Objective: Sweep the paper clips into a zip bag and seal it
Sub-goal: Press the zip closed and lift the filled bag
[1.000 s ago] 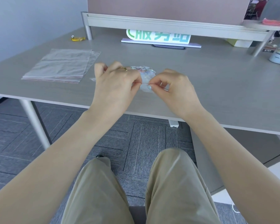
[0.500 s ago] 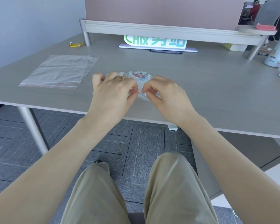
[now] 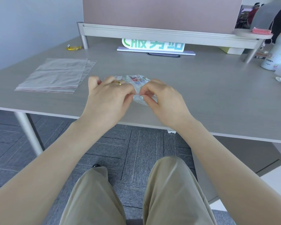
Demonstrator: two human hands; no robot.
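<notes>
Since 0.5 s ago: both hands sit slightly closer together on the bag's mouth; grip points otherwise unchanged. Left hand (image 3: 107,96) and right hand (image 3: 162,99) each pinch the red seal strip of the zip bag (image 3: 137,82) between thumb and fingertips. Bag body, holding coloured paper clips (image 3: 136,79), lies on the worktop (image 3: 201,88) just beyond the knuckles. Spare bags (image 3: 55,75) lie well left of the left hand.

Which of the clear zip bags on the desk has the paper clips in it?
The small clear zip bag pinched between the left hand and the right hand, showing coloured clips inside. The flat clear plastic bags stacked farther left look empty.
</notes>
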